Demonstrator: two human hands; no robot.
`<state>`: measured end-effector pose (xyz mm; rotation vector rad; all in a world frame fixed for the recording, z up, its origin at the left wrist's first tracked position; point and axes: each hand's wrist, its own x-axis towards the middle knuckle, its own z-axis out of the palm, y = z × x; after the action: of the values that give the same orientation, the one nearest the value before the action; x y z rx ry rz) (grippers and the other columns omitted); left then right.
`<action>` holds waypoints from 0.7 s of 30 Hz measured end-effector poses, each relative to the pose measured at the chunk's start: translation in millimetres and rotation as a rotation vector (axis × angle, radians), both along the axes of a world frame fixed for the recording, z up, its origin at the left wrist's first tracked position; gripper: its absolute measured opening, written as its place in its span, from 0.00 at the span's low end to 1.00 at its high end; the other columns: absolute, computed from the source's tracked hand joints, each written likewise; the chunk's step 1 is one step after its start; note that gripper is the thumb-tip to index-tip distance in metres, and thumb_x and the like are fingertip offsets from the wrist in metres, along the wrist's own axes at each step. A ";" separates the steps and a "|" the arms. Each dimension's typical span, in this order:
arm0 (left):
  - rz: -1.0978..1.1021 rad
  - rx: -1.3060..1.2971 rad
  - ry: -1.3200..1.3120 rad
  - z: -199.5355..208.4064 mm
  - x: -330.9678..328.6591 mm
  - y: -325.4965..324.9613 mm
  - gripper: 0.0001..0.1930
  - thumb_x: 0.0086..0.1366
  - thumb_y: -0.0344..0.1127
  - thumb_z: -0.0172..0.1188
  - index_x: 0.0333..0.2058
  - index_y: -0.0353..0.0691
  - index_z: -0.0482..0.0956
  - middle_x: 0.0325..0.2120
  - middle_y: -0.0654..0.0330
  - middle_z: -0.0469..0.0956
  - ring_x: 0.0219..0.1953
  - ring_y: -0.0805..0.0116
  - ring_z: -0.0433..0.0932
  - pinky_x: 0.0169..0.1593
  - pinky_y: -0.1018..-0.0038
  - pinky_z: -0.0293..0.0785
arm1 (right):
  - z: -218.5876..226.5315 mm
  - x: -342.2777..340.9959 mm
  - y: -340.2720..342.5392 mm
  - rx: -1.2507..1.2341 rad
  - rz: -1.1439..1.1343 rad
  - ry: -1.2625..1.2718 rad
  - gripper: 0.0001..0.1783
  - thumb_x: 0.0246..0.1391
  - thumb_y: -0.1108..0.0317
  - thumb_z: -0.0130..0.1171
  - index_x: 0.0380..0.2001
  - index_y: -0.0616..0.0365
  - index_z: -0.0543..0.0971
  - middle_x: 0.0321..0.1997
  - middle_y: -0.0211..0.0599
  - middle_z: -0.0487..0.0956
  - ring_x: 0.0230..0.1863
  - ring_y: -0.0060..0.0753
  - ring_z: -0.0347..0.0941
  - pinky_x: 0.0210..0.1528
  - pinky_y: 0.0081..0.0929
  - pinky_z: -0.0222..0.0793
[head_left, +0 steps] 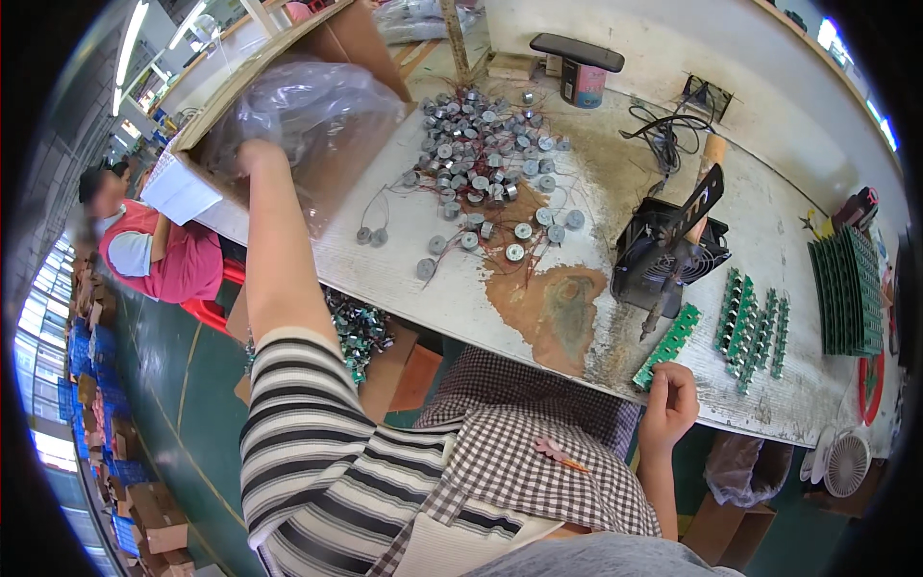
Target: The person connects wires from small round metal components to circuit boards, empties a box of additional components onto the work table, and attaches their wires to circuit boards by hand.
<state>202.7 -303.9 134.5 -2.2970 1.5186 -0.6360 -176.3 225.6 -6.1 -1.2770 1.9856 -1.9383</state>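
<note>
Resting at the near edge of the tabletop (423,216), my right hand (670,402) has its grip curled together on the near end of a green circuit strip (668,346). Beyond it lie more green strips (753,332) and a black fan (663,255). Farther off, my left hand (258,156) reaches into the clear plastic bag (308,106) lining a cardboard box (332,43); I cannot tell its grip. Small round motors (481,159) lie scattered beside the box.

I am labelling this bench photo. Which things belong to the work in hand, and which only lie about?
In hand:
left hand in the plastic bag, cardboard box
right hand by a green circuit board strip
small round motors

Lying about:
black fan
can
white fan
</note>
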 end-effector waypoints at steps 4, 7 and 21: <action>0.019 -1.488 1.249 -24.4 -17.9 -1.0 0.32 0.58 0.45 0.57 0.49 0.18 0.63 0.49 0.35 0.69 0.46 0.43 0.75 0.50 0.55 0.72 | -3.4 0.2 0.9 0.028 -0.006 0.020 0.02 0.54 0.81 0.50 0.29 0.68 0.72 0.34 0.41 0.75 0.32 0.24 0.69 0.32 0.17 0.65; 0.167 -1.128 0.863 -62.4 -11.6 -6.5 0.33 0.57 0.47 0.57 0.48 0.19 0.64 0.48 0.37 0.69 0.49 0.41 0.72 0.51 0.55 0.70 | -5.1 -0.4 1.0 0.003 -0.006 -0.014 0.02 0.54 0.81 0.49 0.29 0.68 0.72 0.35 0.41 0.75 0.33 0.25 0.69 0.36 0.18 0.66; -0.591 -1.367 0.472 -50.7 33.0 205.5 0.53 0.43 0.46 0.73 0.61 0.29 0.51 0.55 0.33 0.57 0.58 0.37 0.57 0.59 0.52 0.57 | -8.3 -2.9 4.8 -0.009 0.059 -0.002 0.02 0.55 0.81 0.50 0.30 0.68 0.72 0.36 0.41 0.75 0.34 0.26 0.69 0.38 0.20 0.66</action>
<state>235.7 -98.5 83.8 -2.9731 2.5286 -1.8470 -179.2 230.4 -14.4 -1.3196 1.9170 -1.9235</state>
